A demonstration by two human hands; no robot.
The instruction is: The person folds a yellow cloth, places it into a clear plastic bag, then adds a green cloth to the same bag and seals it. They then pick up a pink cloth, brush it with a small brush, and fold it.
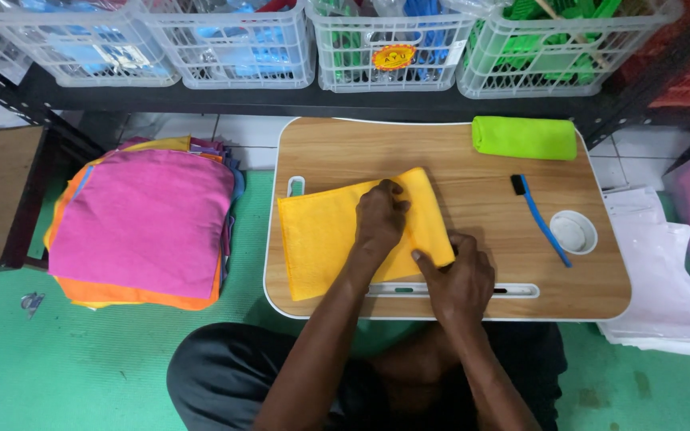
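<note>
Head view: the yellow cloth [325, 235] lies partly folded on the left half of the lap table [473, 172], its lower left corner overhanging the table's near edge. The left hand [379, 219] presses it flat with fingers curled at the fold's top, while the right hand [463, 279] seems to pinch the fold's lower right corner. If that pinch slips, the fold may spring open or skew, and the overhanging corner could drag the cloth off the near edge.

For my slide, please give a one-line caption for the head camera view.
Left hand presses a yellow square cloth on a small wooden lap table; right hand pinches its folded corner.
</note>
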